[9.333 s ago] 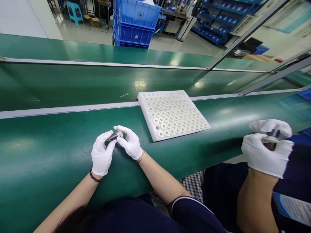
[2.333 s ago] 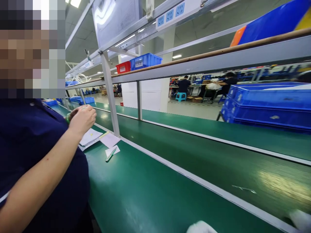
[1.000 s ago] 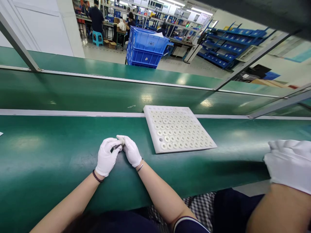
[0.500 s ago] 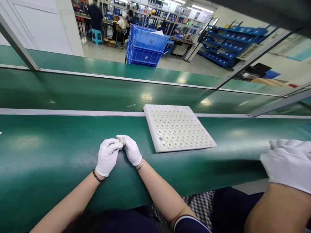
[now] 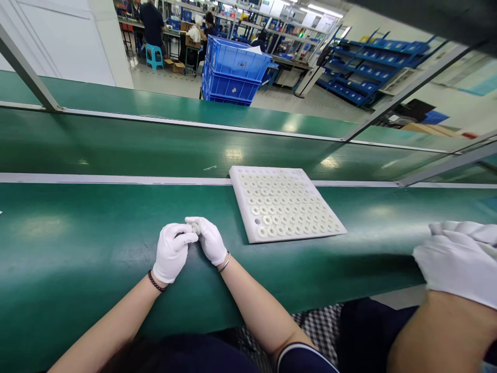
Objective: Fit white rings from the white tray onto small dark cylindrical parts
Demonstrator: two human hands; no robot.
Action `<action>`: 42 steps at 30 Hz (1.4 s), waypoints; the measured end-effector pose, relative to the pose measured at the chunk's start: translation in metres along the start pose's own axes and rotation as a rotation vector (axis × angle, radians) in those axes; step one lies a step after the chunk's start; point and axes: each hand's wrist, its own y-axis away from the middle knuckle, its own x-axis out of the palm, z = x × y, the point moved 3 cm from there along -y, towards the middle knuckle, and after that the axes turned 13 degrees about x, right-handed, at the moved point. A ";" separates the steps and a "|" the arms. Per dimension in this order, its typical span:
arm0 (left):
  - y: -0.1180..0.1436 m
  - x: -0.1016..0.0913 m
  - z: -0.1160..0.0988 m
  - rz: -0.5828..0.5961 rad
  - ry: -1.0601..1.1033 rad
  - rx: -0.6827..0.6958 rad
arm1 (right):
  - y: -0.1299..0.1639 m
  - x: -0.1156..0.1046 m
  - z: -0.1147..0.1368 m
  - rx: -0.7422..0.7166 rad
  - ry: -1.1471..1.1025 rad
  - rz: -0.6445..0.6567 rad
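Above the green bench, my white-gloved left hand [image 5: 172,253] and white-gloved right hand [image 5: 210,241] meet, both closed on one small whitish ring-shaped part [image 5: 195,228]. Fingers cover most of that part, so its exact form is hard to see. To the right of my hands lies a thick white foam tray [image 5: 243,207] with rows of pale round ring parts [image 5: 291,210] set in it. Near its left front corner one hole [image 5: 257,221] shows dark, with no ring in it.
At the right edge are a co-worker's white-gloved hands [image 5: 458,256]. A raised pale strip [image 5: 116,179] runs along the green bench [image 5: 97,217] behind my hands. Metal frame bars [image 5: 407,96] cross beyond it. Stacked blue crates [image 5: 235,70] and blue racks [image 5: 361,70] stand farther back.
The fingers of my left hand have shifted slightly around the small part. My right hand and the foam tray stay in place. The co-worker's hands have moved slightly.
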 end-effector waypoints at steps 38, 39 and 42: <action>0.021 0.005 0.017 -0.111 0.262 -0.568 | -0.001 -0.002 -0.004 -0.062 0.042 0.043; 0.021 0.004 0.016 -0.112 0.233 -0.522 | -0.001 -0.002 -0.005 -0.059 0.040 0.046; 0.020 0.002 0.012 -0.108 0.150 -0.394 | -0.001 -0.001 -0.006 -0.031 0.027 0.057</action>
